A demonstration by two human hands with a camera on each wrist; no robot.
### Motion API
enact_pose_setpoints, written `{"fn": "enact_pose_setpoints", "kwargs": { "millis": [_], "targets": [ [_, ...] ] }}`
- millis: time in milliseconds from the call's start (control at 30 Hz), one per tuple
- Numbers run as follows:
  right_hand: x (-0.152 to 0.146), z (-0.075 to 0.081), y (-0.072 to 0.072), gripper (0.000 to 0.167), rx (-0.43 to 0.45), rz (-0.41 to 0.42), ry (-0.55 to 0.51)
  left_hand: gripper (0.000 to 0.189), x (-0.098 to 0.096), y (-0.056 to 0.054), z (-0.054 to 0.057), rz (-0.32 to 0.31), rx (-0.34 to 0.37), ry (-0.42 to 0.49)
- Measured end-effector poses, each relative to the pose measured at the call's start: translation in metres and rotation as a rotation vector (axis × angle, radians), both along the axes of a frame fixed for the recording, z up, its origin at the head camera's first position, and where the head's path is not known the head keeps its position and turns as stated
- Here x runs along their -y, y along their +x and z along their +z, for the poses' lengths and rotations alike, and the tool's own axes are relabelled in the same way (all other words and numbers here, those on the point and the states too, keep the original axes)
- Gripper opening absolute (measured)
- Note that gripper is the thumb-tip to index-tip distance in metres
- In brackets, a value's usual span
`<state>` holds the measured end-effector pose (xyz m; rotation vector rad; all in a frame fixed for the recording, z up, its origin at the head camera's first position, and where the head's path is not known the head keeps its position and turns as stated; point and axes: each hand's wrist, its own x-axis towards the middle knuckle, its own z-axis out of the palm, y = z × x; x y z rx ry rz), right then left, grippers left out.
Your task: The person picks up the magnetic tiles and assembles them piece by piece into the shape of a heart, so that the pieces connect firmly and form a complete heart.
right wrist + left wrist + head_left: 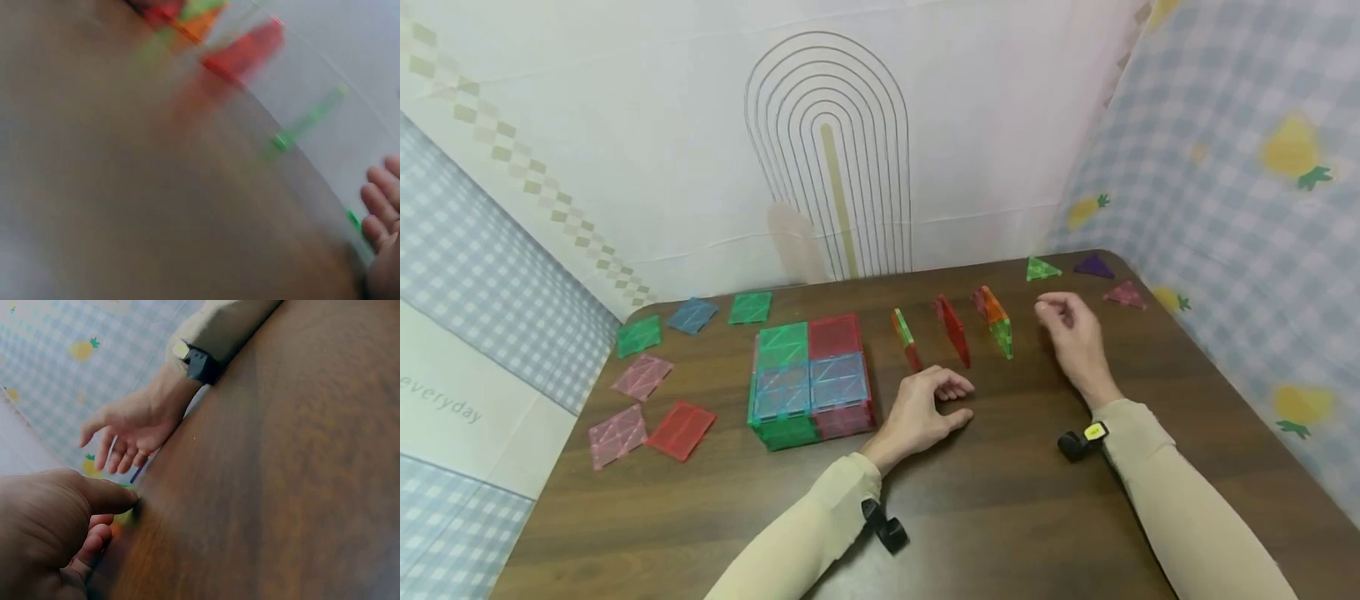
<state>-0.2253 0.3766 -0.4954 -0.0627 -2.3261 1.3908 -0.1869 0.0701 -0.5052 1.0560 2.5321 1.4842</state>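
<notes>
Near a box [786, 343] built of translucent magnetic tiles, in green, red, blue and pink, my left hand [925, 408] rests low over the table. Its thumb and fingers are spread apart around nothing. Three thin upright tile pieces stand just beyond it: a green, orange and red one [905, 333], a red one [953, 332] and an orange and green one [1000, 325]. To the right of these, my right hand [1071, 337] hovers with loosely bent, empty fingers. The left wrist view shows the right hand [134, 422] with relaxed fingers too. Motion blurs the right wrist view.
Green [640, 335], blue [693, 315], pink [616, 433] and red [682, 430] square tiles lie flat at the left. Green [1041, 268], purple [1094, 267] and pink [1125, 295] triangles lie at the back right. Patterned cloth [1210, 208] hangs around the wooden table [1000, 517].
</notes>
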Motion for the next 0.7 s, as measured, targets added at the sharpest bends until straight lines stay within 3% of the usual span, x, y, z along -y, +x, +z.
{"fn": "enact_pose_setpoints", "kwargs": {
  "millis": [100,167,367,500,700],
  "targets": [
    [-0.024,-0.006,-0.013,0.046,-0.034,-0.106,-0.039,0.027,0.001,0.002,-0.001,-0.007,0.009,-0.009],
    [-0.038,-0.008,-0.022,0.053,-0.015,-0.116,-0.024,0.027,0.001,0.002,-0.002,-0.015,0.016,-0.01],
    [-0.063,-0.003,-0.052,0.079,0.104,-0.013,0.145,0.028,0.0,0.0,-0.001,-0.009,0.004,0.002],
    [-0.069,0.001,-0.069,0.08,0.167,0.065,0.255,0.028,0.0,-0.002,-0.001,-0.004,-0.001,-0.002],
    [-0.07,0.002,-0.066,0.07,0.179,0.126,0.347,0.028,-0.001,-0.002,-0.002,-0.006,-0.001,0.016]
  ]
}}
